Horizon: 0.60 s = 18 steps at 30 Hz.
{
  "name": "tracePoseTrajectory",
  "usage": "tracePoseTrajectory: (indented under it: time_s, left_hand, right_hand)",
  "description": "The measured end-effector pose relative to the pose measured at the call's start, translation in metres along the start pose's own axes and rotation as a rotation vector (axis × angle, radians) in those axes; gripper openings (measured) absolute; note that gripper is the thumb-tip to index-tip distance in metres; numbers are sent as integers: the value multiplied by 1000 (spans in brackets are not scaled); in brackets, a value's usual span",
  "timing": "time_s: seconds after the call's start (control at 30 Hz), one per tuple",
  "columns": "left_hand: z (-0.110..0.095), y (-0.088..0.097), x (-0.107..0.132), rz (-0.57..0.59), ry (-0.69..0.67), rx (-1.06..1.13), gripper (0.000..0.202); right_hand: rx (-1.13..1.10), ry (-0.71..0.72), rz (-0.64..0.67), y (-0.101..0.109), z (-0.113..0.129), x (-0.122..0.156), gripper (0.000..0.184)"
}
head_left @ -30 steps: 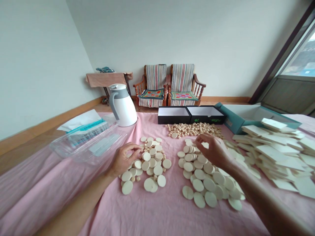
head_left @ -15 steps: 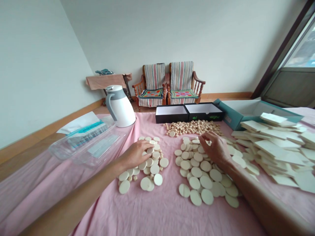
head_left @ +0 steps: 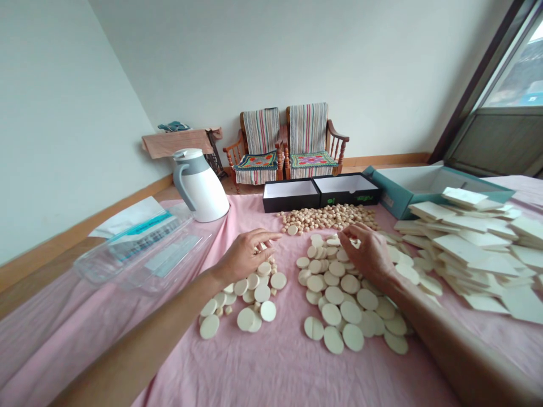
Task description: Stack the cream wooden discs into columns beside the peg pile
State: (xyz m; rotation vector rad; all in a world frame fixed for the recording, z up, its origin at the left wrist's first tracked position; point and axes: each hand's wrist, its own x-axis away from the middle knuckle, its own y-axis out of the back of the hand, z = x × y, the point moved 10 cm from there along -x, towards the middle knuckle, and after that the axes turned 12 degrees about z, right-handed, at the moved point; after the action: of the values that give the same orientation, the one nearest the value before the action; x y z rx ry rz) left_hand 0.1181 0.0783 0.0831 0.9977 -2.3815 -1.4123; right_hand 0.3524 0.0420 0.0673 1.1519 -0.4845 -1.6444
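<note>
My left hand (head_left: 248,252) hovers over the smaller heap of pale round wooden discs (head_left: 262,293), palm down, fingers stretched out to the right. Nothing shows in its grasp, and it hides the heap's far part. A few small wooden beads (head_left: 228,310) lie among these discs. At the far side of a larger spread of wooden discs (head_left: 334,295) is my right hand (head_left: 368,251). Its thumb and fingers are bent together, tips down beside some discs; whatever sits between them is hidden.
Behind the discs lie many wooden beads (head_left: 326,217), then two black boxes (head_left: 292,202) and a teal box (head_left: 401,203). Square wooden tiles (head_left: 470,249) are piled at right. A white jug (head_left: 206,195) and clear plastic packaging (head_left: 131,249) occupy the left of the pink cloth (head_left: 271,373).
My left hand has moved right and its fingers have straightened out over the smaller heap. My right hand stays at the same spot by the larger spread. The view has shifted slightly.
</note>
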Motion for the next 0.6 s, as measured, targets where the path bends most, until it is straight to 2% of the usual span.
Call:
tracePoseTrajectory:
  time_s: [0.17,0.33,0.43,0.53,0.6]
  left_hand:
    - [27,-18,-6,197,48,-210,27]
    - [33,-23,-9,232,58,-296,28]
    - [26,-17,-11,207,85,-246,27]
    - [12,-13,-15,224,37,-47,35]
    - [7,-6,-20,180,-3,56,38]
  right_hand:
    - [18,-5,7,-4,-3,-1,22]
    - [31,16,1,-5,-3,-1,21]
    - [29,13,8,-5,-3,-1,21]
    - [19,8,11,-5,-3,-1,21]
    - [13,10,17,-6,-3,-1,22]
